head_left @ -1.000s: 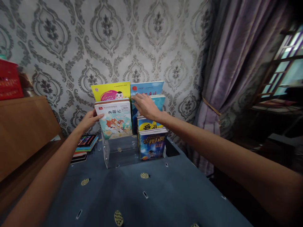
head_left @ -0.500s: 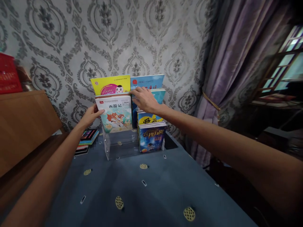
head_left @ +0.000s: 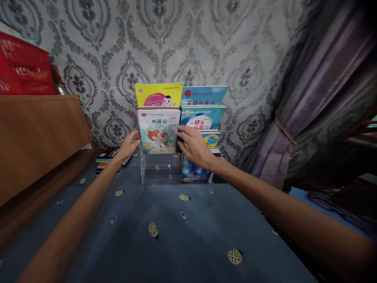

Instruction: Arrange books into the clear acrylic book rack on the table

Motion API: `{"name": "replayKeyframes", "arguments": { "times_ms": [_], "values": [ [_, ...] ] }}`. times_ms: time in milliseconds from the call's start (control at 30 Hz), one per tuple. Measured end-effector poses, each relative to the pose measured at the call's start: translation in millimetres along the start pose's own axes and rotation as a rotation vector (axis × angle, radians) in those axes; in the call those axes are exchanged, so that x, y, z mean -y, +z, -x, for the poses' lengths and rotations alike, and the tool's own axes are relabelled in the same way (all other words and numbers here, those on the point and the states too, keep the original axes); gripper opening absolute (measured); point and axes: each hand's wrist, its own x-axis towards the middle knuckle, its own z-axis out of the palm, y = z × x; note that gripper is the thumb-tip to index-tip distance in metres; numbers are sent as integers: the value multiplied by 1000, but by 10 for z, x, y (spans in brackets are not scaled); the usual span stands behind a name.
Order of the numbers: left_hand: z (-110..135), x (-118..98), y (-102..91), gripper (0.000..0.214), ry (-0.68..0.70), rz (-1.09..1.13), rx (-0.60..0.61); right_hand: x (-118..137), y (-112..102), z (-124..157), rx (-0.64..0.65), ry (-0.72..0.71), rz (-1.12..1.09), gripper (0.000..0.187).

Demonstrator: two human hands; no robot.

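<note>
A white picture-covered book (head_left: 159, 135) stands upright in a clear tiered book rack (head_left: 160, 176). At its left edge is my left hand (head_left: 129, 145), fingers stretched out and touching or very close to the side. My right hand (head_left: 194, 146) is at the book's right edge, its fingers apart and bent, covering part of the books behind. A yellow book (head_left: 159, 92) rises behind the white one. To the right stand a blue book (head_left: 206, 94), a teal book (head_left: 203, 116) and, lowest in front, a dark blue book (head_left: 196, 173), partly hidden by my right hand.
On the blue patterned tablecloth (head_left: 165, 251), a stack of books (head_left: 107, 155) lies left of the rack. A wooden cabinet (head_left: 44, 137) bearing a red box (head_left: 25, 67) flanks the left. Patterned wallpaper is behind; a purple curtain (head_left: 282, 133) hangs at right.
My right hand has come down from the top right corner of the white book to its right edge. My left hand stays at the left edge, its fingers straighter. The view has shifted.
</note>
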Motion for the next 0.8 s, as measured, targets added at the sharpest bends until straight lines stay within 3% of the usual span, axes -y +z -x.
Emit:
{"name": "replayKeyframes", "arguments": {
  "times_ms": [133, 267, 400, 533, 633, 800],
  "values": [
    [170, 149, 73, 47, 3, -76, -56, 245, 149, 364, -1, -2, -201, 31],
    [553, 361, 191, 38, -21, -145, -123, 488, 392, 840, 87, 62, -400, 29],
    [1116, 620, 322, 30, -100, -198, -130, 681, 753, 1317, 250, 222, -529, 29],
    [1565, 883, 339, 24, -230, -316, -98, 897, 1090, 1579, 374, 432, -609, 28],
    [1696, 1018, 299, 22, -272, -384, -71, 1055, 1261, 1642, 377, 487, -666, 27],
    [1689, 1101, 277, 24, -319, -522, -50, 1169, 1368, 1690, 314, 411, -698, 24]
  ]
}}
